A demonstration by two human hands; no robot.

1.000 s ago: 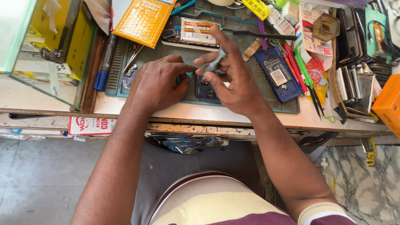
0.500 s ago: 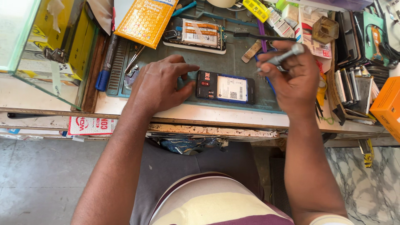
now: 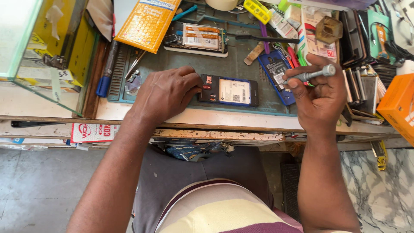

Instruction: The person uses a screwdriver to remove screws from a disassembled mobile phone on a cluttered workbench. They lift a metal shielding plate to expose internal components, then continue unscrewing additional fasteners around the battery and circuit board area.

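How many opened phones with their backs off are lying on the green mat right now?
2: one opened phone at the left hand; a second opened phone at the mat's far edge. Others may hide in the clutter on the right.

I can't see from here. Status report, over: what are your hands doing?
Left hand steadying opened phone on mat. Right hand gripping grey screwdriver, lifted off to the right. Nothing between them.

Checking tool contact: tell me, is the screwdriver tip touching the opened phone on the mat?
No, the right hand holds the screwdriver lifted off to the side of the opened phone.
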